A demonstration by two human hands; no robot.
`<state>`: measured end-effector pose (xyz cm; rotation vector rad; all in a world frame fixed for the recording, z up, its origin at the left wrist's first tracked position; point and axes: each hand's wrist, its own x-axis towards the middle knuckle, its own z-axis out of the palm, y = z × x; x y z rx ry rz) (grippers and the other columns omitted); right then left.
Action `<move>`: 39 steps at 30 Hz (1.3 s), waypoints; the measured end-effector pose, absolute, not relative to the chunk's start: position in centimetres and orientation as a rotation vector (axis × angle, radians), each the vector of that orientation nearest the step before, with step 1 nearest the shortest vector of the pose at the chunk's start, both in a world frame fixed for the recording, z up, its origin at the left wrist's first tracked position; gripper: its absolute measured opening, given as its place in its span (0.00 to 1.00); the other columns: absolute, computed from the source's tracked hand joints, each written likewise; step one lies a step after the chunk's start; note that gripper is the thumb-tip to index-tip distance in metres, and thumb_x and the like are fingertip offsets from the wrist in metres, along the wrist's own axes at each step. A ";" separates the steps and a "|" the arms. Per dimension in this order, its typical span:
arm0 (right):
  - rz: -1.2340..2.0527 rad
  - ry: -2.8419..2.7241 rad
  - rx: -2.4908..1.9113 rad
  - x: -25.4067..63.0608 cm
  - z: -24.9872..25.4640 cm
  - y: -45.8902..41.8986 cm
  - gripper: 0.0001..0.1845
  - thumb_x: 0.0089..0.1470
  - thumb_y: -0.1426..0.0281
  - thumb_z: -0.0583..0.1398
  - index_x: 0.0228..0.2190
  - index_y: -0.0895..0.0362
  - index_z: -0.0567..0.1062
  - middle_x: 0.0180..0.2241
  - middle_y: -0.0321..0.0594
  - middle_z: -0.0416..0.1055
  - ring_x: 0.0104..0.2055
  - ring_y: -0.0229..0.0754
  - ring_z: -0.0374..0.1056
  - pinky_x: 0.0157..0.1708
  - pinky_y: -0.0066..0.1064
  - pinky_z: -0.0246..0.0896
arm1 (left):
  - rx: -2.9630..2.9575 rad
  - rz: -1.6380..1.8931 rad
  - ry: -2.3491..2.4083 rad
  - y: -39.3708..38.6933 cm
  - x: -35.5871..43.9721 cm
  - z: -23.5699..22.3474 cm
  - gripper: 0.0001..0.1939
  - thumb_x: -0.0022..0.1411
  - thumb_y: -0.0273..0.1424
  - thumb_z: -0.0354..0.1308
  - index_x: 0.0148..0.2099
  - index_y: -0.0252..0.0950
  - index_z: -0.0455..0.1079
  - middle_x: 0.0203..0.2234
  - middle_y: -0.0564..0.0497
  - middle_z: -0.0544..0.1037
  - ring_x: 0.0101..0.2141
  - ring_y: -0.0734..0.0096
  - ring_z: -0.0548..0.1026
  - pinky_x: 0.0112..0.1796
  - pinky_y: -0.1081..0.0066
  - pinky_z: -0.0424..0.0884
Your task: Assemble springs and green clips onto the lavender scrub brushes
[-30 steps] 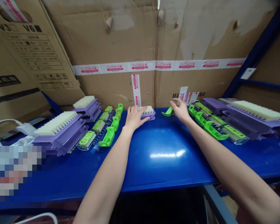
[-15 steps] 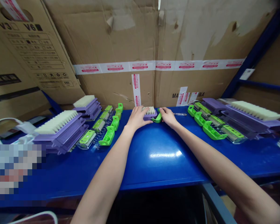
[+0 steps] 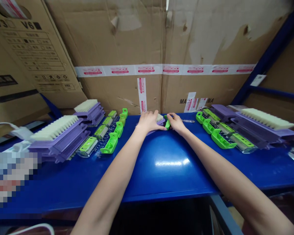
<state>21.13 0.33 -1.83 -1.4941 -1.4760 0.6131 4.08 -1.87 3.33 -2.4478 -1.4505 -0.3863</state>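
At the back middle of the blue table (image 3: 166, 169), my left hand (image 3: 149, 121) lies closed over a small purple brush with cream bristles (image 3: 160, 119), gripping it from above. My right hand (image 3: 176, 123) pinches a green plastic handle piece (image 3: 167, 123) and presses it against the right end of that brush. The two hands almost touch. Most of the brush is hidden under my left fingers.
Purple brushes (image 3: 61, 133) and a row of green-topped clear parts (image 3: 105, 135) lie at the left. More green pieces (image 3: 220, 133) and purple brushes (image 3: 262, 125) lie at the right. A small screwdriver (image 3: 189, 121) lies behind my right hand. Cardboard boxes (image 3: 147, 52) wall the back.
My right hand carried the green handle piece leftward from the right-hand row to the brush end. My left hand slid further over the brush and tilted it.
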 end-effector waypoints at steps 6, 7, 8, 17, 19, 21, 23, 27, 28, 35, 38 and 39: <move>0.576 -1.480 -1.500 21.3 -2.0 0.5 0.20 0.58 0.59 0.52 0.44 0.59 0.72 0.25 0.38 0.71 0.20 0.36 0.64 0.26 0.31 0.65 | -2.513 -0.376 -1.550 -1.6 4.2 3.3 0.46 0.42 0.62 0.59 0.55 0.36 0.60 0.40 0.40 0.76 0.41 0.48 0.75 0.38 0.64 0.66; 0.560 -1.482 -1.494 21.3 -2.0 0.5 0.20 0.57 0.59 0.52 0.44 0.59 0.72 0.25 0.38 0.71 0.22 0.37 0.65 0.27 0.31 0.66 | -2.527 -0.384 -1.518 -1.7 4.1 3.3 0.45 0.43 0.62 0.59 0.55 0.37 0.60 0.40 0.41 0.76 0.41 0.49 0.75 0.37 0.64 0.66; 0.551 -1.480 -1.483 21.3 -1.9 0.5 0.20 0.57 0.59 0.53 0.44 0.59 0.73 0.25 0.38 0.71 0.23 0.37 0.66 0.28 0.31 0.66 | -2.541 -0.392 -1.482 -1.9 4.0 3.4 0.44 0.44 0.61 0.59 0.55 0.37 0.60 0.41 0.41 0.76 0.41 0.50 0.75 0.37 0.65 0.66; 0.736 -1.409 -1.213 20.6 -1.1 -0.5 0.26 0.50 0.53 0.58 0.45 0.57 0.71 0.25 0.37 0.69 0.21 0.37 0.62 0.18 0.29 0.63 | -2.460 -0.487 -1.102 -1.9 3.0 2.7 0.37 0.53 0.44 0.62 0.61 0.34 0.55 0.47 0.40 0.70 0.49 0.52 0.67 0.46 0.61 0.61; 0.756 -1.436 -1.158 20.4 -1.0 -0.7 0.28 0.48 0.52 0.59 0.46 0.57 0.70 0.27 0.39 0.70 0.24 0.38 0.64 0.18 0.30 0.65 | -2.437 -0.495 -1.096 -1.7 2.8 2.4 0.38 0.54 0.40 0.61 0.62 0.33 0.53 0.48 0.39 0.68 0.49 0.51 0.66 0.46 0.60 0.60; 0.773 -1.469 -1.123 20.3 -0.9 -0.9 0.31 0.46 0.53 0.61 0.48 0.57 0.70 0.30 0.40 0.72 0.26 0.39 0.66 0.19 0.31 0.67 | -2.399 -0.514 -1.130 -1.6 2.6 2.1 0.38 0.54 0.37 0.60 0.63 0.31 0.51 0.50 0.38 0.67 0.50 0.50 0.65 0.46 0.60 0.59; 0.802 -1.496 -1.099 20.1 -1.0 -1.0 0.33 0.43 0.54 0.64 0.48 0.58 0.69 0.34 0.43 0.73 0.29 0.41 0.68 0.20 0.31 0.68 | -2.367 -0.533 -1.174 -1.5 2.3 2.0 0.38 0.53 0.35 0.60 0.63 0.31 0.52 0.50 0.38 0.66 0.49 0.48 0.64 0.46 0.59 0.59; 0.916 -1.514 -1.047 19.8 -1.2 -1.0 0.29 0.42 0.60 0.66 0.46 0.58 0.70 0.41 0.46 0.74 0.37 0.45 0.72 0.26 0.33 0.72 | -2.362 -0.562 -1.230 -1.4 1.7 1.8 0.32 0.54 0.36 0.59 0.60 0.34 0.57 0.49 0.38 0.65 0.50 0.47 0.63 0.46 0.57 0.59; 0.935 -1.515 -1.034 19.7 -1.2 -0.9 0.27 0.43 0.62 0.65 0.45 0.59 0.71 0.42 0.46 0.74 0.39 0.45 0.72 0.29 0.33 0.73 | -2.362 -0.566 -1.233 -1.4 1.6 1.7 0.31 0.54 0.36 0.59 0.59 0.34 0.58 0.49 0.38 0.65 0.49 0.47 0.63 0.46 0.57 0.59; 0.932 -1.560 -0.983 19.7 -1.0 -1.0 0.22 0.46 0.66 0.61 0.45 0.59 0.73 0.44 0.45 0.74 0.45 0.47 0.71 0.41 0.39 0.70 | -2.358 -0.582 -1.210 -1.5 1.4 1.6 0.31 0.54 0.40 0.59 0.58 0.34 0.59 0.49 0.38 0.66 0.49 0.48 0.63 0.47 0.57 0.59; 0.938 -1.584 -0.944 19.9 -0.9 -1.0 0.21 0.46 0.67 0.60 0.44 0.59 0.74 0.43 0.45 0.75 0.47 0.49 0.70 0.44 0.41 0.69 | -2.359 -0.581 -1.205 -1.5 1.4 1.6 0.33 0.54 0.43 0.58 0.58 0.34 0.59 0.49 0.38 0.66 0.49 0.48 0.64 0.47 0.57 0.58; 0.938 -1.590 -0.941 19.9 -0.9 -1.0 0.22 0.46 0.68 0.60 0.44 0.59 0.74 0.44 0.45 0.75 0.48 0.49 0.70 0.44 0.41 0.68 | -2.356 -0.578 -1.202 -1.5 1.4 1.6 0.33 0.54 0.44 0.58 0.58 0.33 0.59 0.48 0.38 0.67 0.49 0.49 0.64 0.48 0.58 0.58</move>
